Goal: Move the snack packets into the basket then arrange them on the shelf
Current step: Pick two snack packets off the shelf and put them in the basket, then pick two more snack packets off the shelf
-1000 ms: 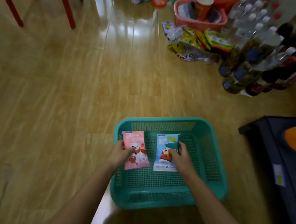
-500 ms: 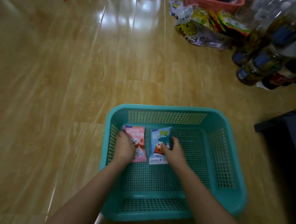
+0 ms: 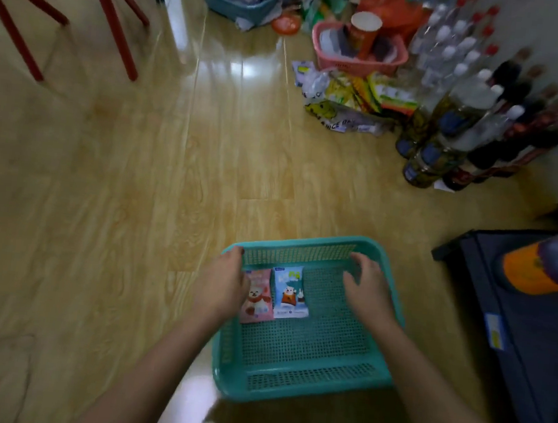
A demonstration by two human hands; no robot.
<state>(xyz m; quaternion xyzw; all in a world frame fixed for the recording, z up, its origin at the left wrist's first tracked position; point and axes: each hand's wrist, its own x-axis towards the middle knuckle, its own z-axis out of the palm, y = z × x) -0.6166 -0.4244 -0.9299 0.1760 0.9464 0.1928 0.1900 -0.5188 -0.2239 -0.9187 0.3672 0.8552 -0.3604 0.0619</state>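
A teal mesh basket [image 3: 301, 382] sits on the wooden floor in front of me. Two snack packets lie flat in its far left part: a pink one [image 3: 259, 304] and, just to its right, a blue one [image 3: 289, 293]. My left hand [image 3: 222, 283] hovers over the basket's left rim, covering the pink packet's left edge, with a fingertip at the far left corner. My right hand [image 3: 369, 289] is over the basket's right half, fingers spread near the far rim, holding nothing. Neither hand holds a packet.
A pile of snack packets [image 3: 350, 105] lies on the floor ahead right, beside many bottles [image 3: 468, 134] and a pink basket [image 3: 355, 59]. Another teal basket [image 3: 237, 5] stands farther back. A red chair [image 3: 95, 9] is at the far left. A dark shelf unit [image 3: 525, 340] is at the right.
Both hands have let go of the packets and moved apart toward the basket's far corners. The two packets stay in the basket. My view has tilted up.
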